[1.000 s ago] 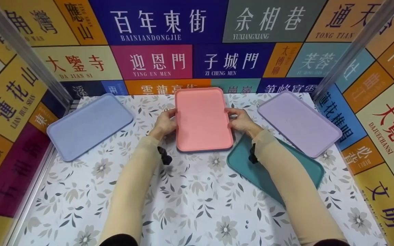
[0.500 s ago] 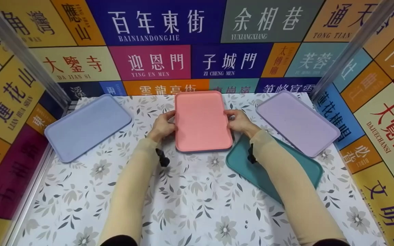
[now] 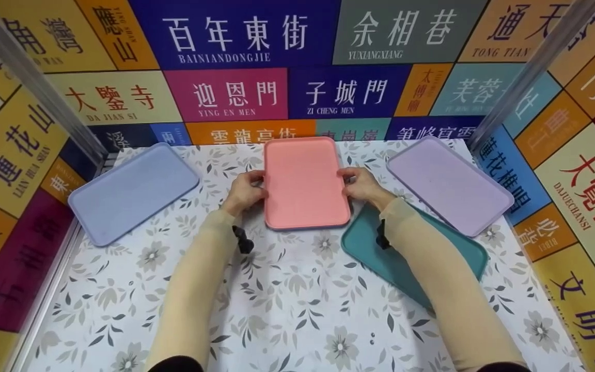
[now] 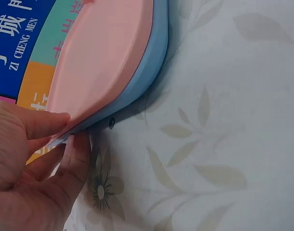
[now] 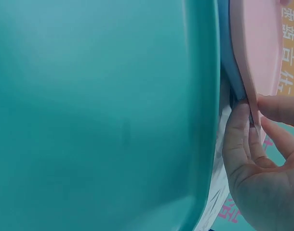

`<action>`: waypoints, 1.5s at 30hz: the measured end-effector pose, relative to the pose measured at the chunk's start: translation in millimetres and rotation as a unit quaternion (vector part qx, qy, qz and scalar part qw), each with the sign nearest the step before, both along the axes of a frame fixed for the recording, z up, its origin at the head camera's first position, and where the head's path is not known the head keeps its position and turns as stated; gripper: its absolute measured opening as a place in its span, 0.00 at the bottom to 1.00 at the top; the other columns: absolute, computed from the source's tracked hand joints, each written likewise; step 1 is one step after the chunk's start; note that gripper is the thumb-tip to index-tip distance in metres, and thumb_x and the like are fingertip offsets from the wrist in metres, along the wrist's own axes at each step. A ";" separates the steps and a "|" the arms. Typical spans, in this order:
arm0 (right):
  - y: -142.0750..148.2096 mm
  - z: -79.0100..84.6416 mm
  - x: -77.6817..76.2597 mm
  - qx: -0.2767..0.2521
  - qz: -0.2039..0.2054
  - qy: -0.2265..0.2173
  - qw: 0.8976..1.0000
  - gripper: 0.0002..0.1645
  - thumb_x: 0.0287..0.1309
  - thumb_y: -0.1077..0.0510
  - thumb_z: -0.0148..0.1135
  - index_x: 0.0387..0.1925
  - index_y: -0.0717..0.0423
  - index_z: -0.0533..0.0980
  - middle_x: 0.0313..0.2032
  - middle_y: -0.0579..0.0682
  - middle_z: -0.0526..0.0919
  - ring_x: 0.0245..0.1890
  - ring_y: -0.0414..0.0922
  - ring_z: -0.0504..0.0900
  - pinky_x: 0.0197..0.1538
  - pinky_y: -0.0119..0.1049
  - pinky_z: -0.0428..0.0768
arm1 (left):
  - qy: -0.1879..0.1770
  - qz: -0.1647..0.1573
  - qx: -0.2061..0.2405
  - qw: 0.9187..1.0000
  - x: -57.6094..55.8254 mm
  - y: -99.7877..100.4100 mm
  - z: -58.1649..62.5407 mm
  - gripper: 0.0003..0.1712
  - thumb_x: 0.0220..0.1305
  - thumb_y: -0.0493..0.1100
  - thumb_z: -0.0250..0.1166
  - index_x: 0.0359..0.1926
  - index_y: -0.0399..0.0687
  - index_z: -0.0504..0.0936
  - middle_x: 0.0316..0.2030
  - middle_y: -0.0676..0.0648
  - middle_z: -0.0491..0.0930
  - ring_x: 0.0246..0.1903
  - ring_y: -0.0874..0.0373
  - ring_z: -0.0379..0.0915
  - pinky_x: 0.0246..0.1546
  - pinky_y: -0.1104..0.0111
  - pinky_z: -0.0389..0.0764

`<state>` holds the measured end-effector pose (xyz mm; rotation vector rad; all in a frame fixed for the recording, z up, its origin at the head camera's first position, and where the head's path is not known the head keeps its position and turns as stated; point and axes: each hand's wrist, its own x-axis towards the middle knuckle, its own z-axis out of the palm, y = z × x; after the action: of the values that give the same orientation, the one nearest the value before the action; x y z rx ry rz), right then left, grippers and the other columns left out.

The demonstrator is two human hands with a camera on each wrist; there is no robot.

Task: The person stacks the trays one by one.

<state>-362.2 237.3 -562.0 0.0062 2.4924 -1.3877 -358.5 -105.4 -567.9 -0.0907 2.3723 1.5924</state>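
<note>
A pink rectangular tray lies on top of a blue tray, whose side shows as a band beneath the pink rim. My left hand grips the left edge of this stack, its thumb at the pink rim and other fingers reaching under. On the opposite edge, my right hand pinches the rim between thumb and fingers. Close beside that hand, a teal tray fills much of the right wrist view. Most of the lower blue tray is hidden by the pink one.
A periwinkle tray lies slanted at the left, and a lavender tray at the back right overlaps the teal one in the head view. Floral cloth covers the table. Printed panels wall in the back and both sides.
The far edge of the pink tray has come slightly down from its place one second ago. Both hands keep their hold, and the other trays lie as before.
</note>
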 end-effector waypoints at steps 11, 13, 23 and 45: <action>32.4 15.4 13.9 0.000 0.019 0.000 1.000 0.31 0.73 0.65 0.65 0.75 0.65 0.77 0.71 0.70 0.80 0.59 0.53 0.86 0.44 0.30 0.89 | -0.006 0.006 0.040 0.999 8.5 -4.7 17.7 0.27 0.75 0.33 0.67 0.72 0.39 0.82 0.65 0.37 0.84 0.46 0.46 0.86 0.49 0.56 0.90; 40.6 18.5 17.3 0.009 0.029 -0.002 1.000 0.31 0.75 0.64 0.65 0.75 0.66 0.77 0.73 0.70 0.80 0.63 0.56 0.85 0.47 0.30 0.89 | 0.003 -0.003 0.042 0.999 9.4 -1.9 19.7 0.25 0.77 0.32 0.65 0.72 0.37 0.82 0.64 0.35 0.85 0.49 0.44 0.87 0.53 0.55 0.92; 84.1 33.2 49.7 0.031 0.032 0.000 0.999 0.31 0.75 0.60 0.69 0.74 0.67 0.77 0.72 0.70 0.81 0.50 0.37 0.84 0.46 0.28 0.89 | 0.061 -0.073 0.032 0.995 21.0 33.7 28.8 0.23 0.75 0.32 0.65 0.68 0.32 0.84 0.55 0.33 0.90 0.46 0.32 0.90 0.50 0.45 0.96; 217.7 36.9 145.2 -0.072 -0.049 -0.078 0.993 0.24 0.78 0.55 0.71 0.70 0.49 0.82 0.51 0.31 0.92 0.52 0.31 0.90 0.58 0.34 0.93 | -0.011 -0.211 0.038 0.977 47.4 145.7 36.3 0.23 0.74 0.35 0.69 0.67 0.34 0.84 0.53 0.36 0.91 0.53 0.36 0.92 0.57 0.50 0.95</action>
<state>-217.1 455.0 -525.1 0.2022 2.2877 -1.5417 -311.1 40.4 -531.6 0.3840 2.1265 1.4587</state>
